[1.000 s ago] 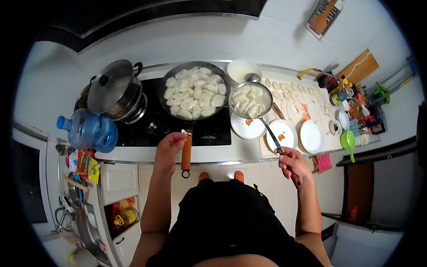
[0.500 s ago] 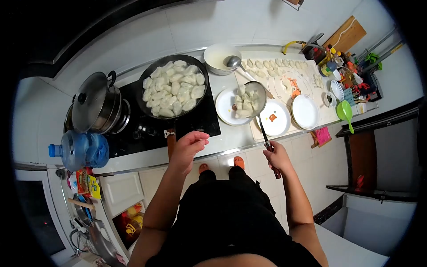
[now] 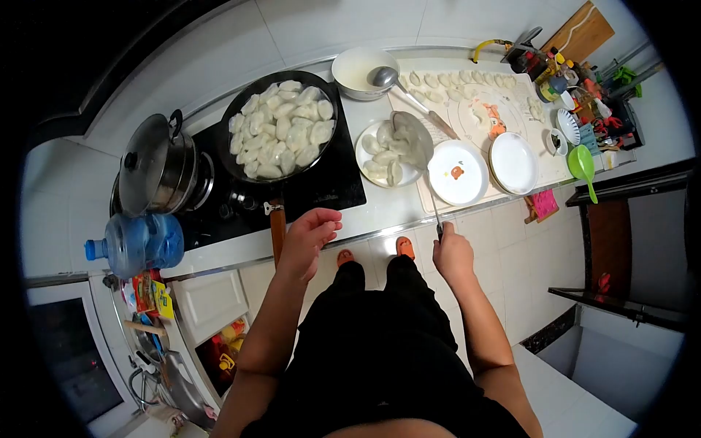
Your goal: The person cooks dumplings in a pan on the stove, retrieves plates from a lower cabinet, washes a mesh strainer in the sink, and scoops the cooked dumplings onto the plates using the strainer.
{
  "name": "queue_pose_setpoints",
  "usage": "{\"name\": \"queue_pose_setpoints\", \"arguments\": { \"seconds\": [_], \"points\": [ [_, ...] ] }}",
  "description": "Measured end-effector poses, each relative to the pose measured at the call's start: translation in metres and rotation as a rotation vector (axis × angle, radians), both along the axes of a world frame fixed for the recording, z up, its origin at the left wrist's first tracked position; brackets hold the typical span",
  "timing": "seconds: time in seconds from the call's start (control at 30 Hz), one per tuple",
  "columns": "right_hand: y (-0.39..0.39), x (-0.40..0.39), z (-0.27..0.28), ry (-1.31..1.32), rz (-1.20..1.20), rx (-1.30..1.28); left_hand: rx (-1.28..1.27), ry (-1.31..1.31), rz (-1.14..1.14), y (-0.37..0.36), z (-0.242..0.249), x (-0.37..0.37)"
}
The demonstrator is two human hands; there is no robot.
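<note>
My right hand (image 3: 453, 252) is wrapped round the handle of a skimmer (image 3: 415, 139), which is tilted over a white plate (image 3: 371, 181) on the counter. Dumplings (image 3: 388, 152) lie partly on that plate and partly against the skimmer's bowl. My left hand (image 3: 310, 237) hovers by the counter edge near the wooden pan handle, fingers curled and apart, holding nothing. A black pan (image 3: 232, 109) full of dumplings sits on the stove. Two more plates, one with a bear print (image 3: 458, 174) and a plain one (image 3: 514, 163), stand to the right.
A lidded steel pot (image 3: 157, 164) and a blue water bottle (image 3: 144, 243) are at the left. Behind the plates are a white bowl (image 3: 359, 71) with a ladle (image 3: 382, 77) and rows of uncooked dumplings (image 3: 476, 76). Seasoning bottles and a green scoop (image 3: 582, 165) stand far right.
The skimmer has tipped over, and its dumplings have slid down onto the left plate. My right hand has turned with the handle. My left hand has barely moved.
</note>
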State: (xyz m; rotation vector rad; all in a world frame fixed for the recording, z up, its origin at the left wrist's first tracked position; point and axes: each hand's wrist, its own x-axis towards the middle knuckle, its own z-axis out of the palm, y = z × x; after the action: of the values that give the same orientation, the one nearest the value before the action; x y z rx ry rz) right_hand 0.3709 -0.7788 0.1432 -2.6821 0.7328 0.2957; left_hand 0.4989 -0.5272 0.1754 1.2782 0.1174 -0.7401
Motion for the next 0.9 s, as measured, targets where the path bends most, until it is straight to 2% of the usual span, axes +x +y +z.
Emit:
{"name": "queue_pose_setpoints", "arguments": {
  "seconds": [0.2,0.63,0.7,0.77,0.8,0.83,0.9],
  "points": [
    [0.003,-0.006,-0.009,-0.004,0.032,-0.127,-0.029,-0.020,-0.023,-0.005,0.006,-0.004],
    [-0.003,-0.012,0.011,-0.049,-0.005,-0.148,-0.028,-0.056,-0.011,0.004,0.006,-0.005],
    [-0.004,-0.013,0.018,-0.129,-0.085,-0.027,-0.043,-0.066,-0.002,0.007,0.005,-0.004],
    [-0.018,-0.015,0.011,-0.388,-0.182,0.305,-0.055,-0.081,0.011,0.012,0.008,-0.003],
    [-0.012,-0.005,0.036,-0.366,-0.475,0.704,-0.068,-0.066,0.030,0.015,0.011,-0.001],
    [-0.017,-0.002,0.044,-0.408,-0.514,0.943,-0.082,-0.052,0.050,0.018,0.013,0.000],
    [-0.027,0.009,0.069,-0.442,-0.479,1.237,-0.042,-0.089,0.081,0.025,0.018,0.003]
  ]
}}
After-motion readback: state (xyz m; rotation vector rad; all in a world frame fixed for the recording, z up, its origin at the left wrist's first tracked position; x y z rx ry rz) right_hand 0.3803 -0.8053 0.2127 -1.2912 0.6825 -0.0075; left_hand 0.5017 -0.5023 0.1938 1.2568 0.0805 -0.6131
